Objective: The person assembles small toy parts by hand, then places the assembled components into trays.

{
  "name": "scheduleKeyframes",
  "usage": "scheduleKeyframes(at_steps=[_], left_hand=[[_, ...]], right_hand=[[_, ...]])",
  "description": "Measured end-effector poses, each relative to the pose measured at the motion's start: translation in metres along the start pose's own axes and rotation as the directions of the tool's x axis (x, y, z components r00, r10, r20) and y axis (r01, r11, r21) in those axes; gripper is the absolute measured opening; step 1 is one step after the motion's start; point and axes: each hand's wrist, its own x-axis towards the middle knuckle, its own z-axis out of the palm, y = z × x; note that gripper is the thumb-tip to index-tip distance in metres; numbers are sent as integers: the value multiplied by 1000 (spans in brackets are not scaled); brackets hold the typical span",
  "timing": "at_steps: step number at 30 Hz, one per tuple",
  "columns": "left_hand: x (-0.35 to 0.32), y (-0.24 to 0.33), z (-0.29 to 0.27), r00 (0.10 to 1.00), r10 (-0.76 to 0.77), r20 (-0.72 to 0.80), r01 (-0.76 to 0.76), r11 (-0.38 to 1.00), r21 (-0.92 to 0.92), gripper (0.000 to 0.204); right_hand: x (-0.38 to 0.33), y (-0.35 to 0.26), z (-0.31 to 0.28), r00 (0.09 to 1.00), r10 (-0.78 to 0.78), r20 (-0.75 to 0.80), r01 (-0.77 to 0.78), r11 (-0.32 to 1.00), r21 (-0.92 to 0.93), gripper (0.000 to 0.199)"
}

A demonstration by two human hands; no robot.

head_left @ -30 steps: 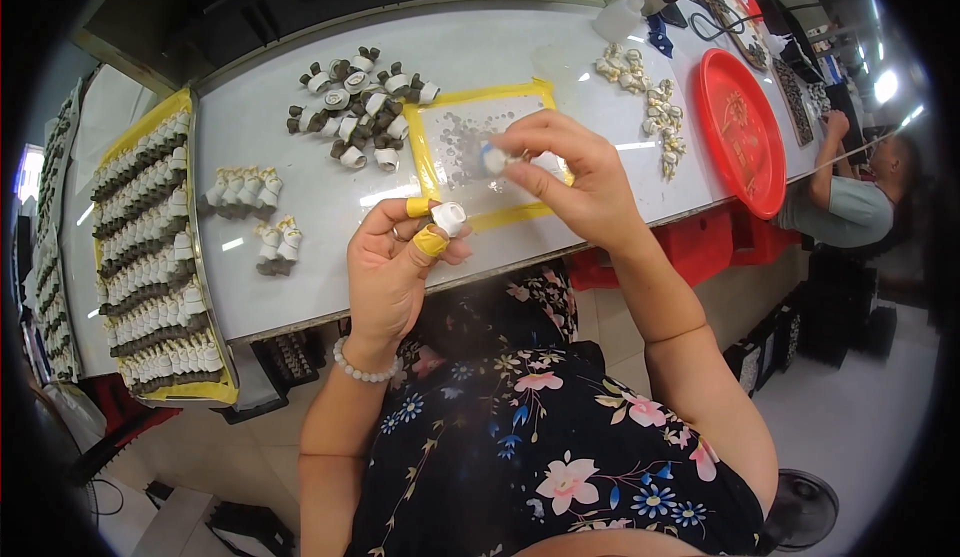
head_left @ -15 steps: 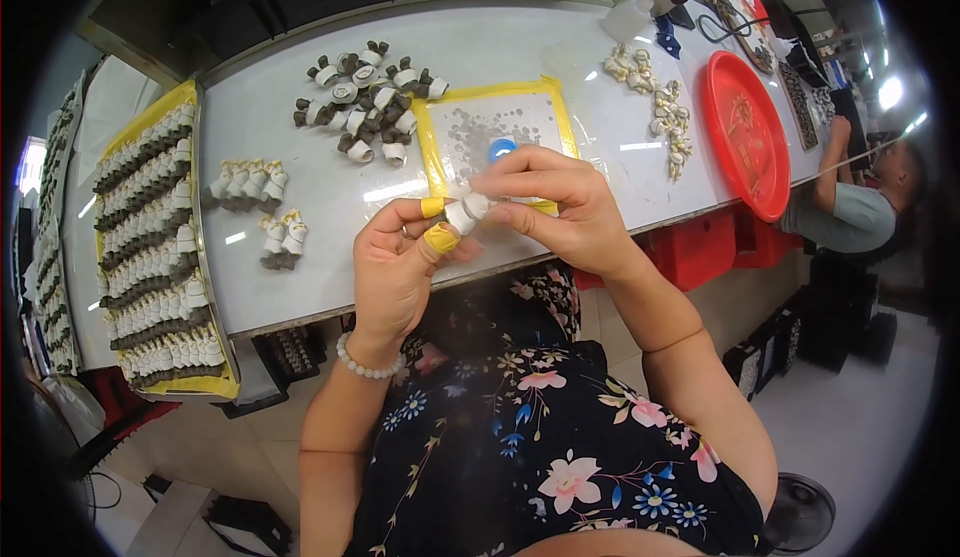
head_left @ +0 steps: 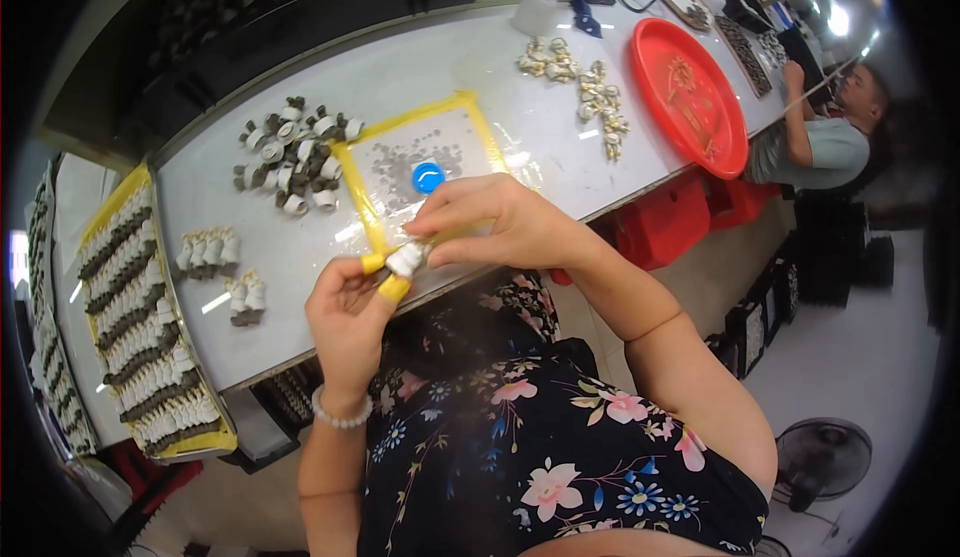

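two hands at a small white figurine, over the near edge of the counter.
the left hand [head_left: 345, 309], yellow tape on its fingers, pinches the white figurine [head_left: 405, 259]; the right hand [head_left: 502, 223] has thumb and fingertips narrowly apart at the figurine's upper end, and i cannot tell if they grip it. just beyond, a blue cap [head_left: 428, 177] sits on a yellow-taped sheet [head_left: 468, 117]. a heap of dark-and-white pieces [head_left: 290, 157] lies left of the sheet on the counter [head_left: 560, 172].
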Motion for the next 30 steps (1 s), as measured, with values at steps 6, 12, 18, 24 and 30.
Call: scheduleKeyframes(at_steps=[6, 12, 18, 24, 30], left_hand=[[-27, 14, -38, 793, 582, 179, -421, 313, 851, 22], [-31, 7, -60, 707, 667, 234, -284, -34, 958, 25], [-30, 10, -63, 649, 746, 152, -122, -95, 988, 23], [-24, 15, -71, 663, 744, 84, -114, -11, 993, 32], [-17, 19, -53, 623, 779, 73, -266, 123, 956, 35]], right_hand=[[-16, 34, -87, 848, -157, -507, -269, 696, -665, 19], [-10, 56, -133, 846, -182, -501, -401, 404, -823, 20], [1, 53, -118, 855, -127, -503, -414, 416, -809, 19], [-5, 51, -107, 842, -149, -518, -410, 447, -795, 17], [-5, 44, -96, 866, -182, -465, -279, 596, -752, 20]])
